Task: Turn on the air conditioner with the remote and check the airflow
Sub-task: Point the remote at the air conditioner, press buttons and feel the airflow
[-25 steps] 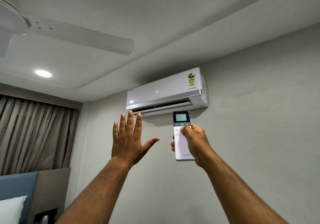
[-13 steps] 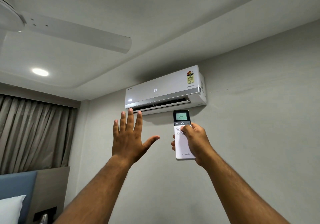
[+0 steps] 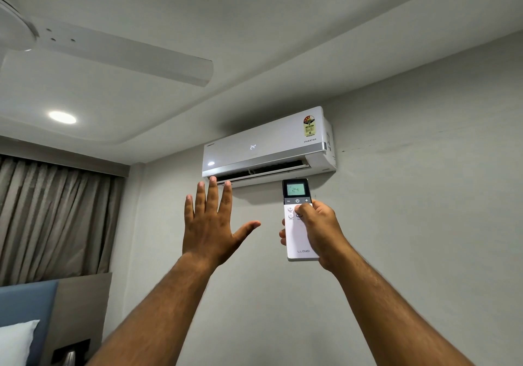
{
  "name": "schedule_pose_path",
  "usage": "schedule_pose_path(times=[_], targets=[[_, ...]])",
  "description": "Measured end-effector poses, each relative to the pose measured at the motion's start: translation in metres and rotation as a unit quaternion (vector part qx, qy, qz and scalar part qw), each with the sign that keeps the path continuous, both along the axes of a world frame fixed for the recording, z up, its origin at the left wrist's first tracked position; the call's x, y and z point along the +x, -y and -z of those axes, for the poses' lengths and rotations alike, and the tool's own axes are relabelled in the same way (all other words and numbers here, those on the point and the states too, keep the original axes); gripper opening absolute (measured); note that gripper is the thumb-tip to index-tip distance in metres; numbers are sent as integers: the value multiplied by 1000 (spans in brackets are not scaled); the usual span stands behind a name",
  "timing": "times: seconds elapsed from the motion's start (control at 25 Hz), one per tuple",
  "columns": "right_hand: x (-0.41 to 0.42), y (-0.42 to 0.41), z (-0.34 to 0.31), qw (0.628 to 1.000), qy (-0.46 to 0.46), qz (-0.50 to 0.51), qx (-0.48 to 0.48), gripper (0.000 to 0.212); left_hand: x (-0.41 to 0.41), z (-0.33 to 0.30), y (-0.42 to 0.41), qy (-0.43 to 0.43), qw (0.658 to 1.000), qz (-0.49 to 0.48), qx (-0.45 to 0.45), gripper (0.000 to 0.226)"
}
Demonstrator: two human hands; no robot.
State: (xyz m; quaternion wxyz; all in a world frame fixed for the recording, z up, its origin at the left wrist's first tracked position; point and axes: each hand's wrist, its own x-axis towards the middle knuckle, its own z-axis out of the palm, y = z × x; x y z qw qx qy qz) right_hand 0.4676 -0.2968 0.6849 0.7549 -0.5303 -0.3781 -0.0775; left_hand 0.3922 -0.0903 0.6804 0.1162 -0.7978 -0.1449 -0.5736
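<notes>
A white wall-mounted air conditioner (image 3: 266, 144) hangs high on the grey wall; its front shows "24" and its lower flap stands open. My right hand (image 3: 319, 232) holds a white remote (image 3: 297, 238) upright, pointed at the unit, thumb resting on the buttons below the lit screen that reads 24. My left hand (image 3: 209, 224) is raised with fingers spread, palm toward the wall, fingertips level with the open flap's left end.
A white ceiling fan (image 3: 113, 51) hangs at the upper left beside a lit ceiling lamp (image 3: 62, 117). Grey curtains (image 3: 51, 218) cover the left. A blue headboard (image 3: 25, 303) and a white pillow (image 3: 14, 340) sit at the lower left.
My left hand has held its raised, spread pose below the flap. The remote stays in my right hand. The view has tilted slightly.
</notes>
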Motion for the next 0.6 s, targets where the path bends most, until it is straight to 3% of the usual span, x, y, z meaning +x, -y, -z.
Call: schedule_pose_path(times=[0.6], targets=[[1, -4, -1, 1000, 3, -1, -4, 12, -2, 0, -4, 1, 1000, -1, -4, 103]])
